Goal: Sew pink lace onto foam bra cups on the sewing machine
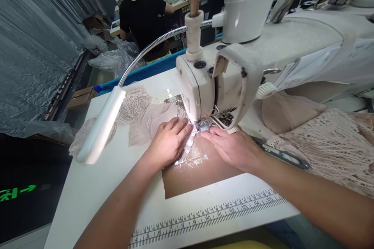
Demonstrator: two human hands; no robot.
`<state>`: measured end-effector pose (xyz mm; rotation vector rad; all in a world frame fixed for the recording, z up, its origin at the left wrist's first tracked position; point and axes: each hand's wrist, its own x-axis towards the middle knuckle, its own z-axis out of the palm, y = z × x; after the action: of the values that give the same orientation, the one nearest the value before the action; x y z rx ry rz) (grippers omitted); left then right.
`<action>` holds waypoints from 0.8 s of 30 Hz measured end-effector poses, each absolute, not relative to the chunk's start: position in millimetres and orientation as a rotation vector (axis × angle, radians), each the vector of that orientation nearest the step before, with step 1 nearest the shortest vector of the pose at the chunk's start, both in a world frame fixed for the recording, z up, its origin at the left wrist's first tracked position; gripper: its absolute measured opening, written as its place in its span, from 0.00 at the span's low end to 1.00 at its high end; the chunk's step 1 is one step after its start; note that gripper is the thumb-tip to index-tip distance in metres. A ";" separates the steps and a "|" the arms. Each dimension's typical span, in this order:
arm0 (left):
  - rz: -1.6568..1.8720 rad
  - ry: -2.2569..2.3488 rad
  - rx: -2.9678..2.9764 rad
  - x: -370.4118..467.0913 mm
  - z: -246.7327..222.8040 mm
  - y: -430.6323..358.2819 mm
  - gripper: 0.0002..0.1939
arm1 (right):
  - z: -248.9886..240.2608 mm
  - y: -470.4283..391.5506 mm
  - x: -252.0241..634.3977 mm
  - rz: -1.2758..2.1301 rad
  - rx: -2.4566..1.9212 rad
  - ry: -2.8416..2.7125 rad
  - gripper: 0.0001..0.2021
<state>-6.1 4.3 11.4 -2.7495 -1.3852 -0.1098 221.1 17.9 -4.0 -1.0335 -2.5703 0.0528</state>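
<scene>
A white sewing machine (201, 85) stands over the table, its needle area low between my hands. My left hand (171, 140) lies with its fingers spread on a pale lace piece (189, 144), just left of the presser foot. To the right of the foot, my right hand (230, 146) has its fingers pressed together, the index finger pointing at the foot; whatever they may hold is hidden. Under both hands is a brown glossy sheet (198, 179). A pale lace cup piece (159, 118) lies beyond my left hand.
More lace (134, 103) lies at the left beneath a lamp (102, 124) on a bendable neck. Scissors (284, 155) and beige lace fabric (336, 140) are at the right. A ruler strip (204, 220) runs along the front edge. A person in black (143, 19) sits beyond.
</scene>
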 end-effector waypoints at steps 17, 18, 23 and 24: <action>-0.161 -1.512 -3.034 15.4 32.2 -23.1 0.17 | -13.4 16.2 230.5 0.015 -1.081 -2.521 0.16; -0.161 -1.491 -3.016 16.8 29.3 -23.6 0.17 | -12.6 15.7 230.4 0.029 -1.079 -2.517 0.15; -0.145 -1.446 -3.009 17.7 31.7 -27.6 0.20 | -10.7 14.0 231.3 0.187 -1.055 -2.517 0.13; -0.126 -1.454 -3.028 17.0 35.4 -29.1 0.20 | -10.3 13.9 231.6 0.228 -1.044 -2.517 0.13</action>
<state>17.0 -29.1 35.4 -3.0276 -1.4540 -0.1264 231.6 13.9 -10.3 -1.0442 -2.5166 0.2275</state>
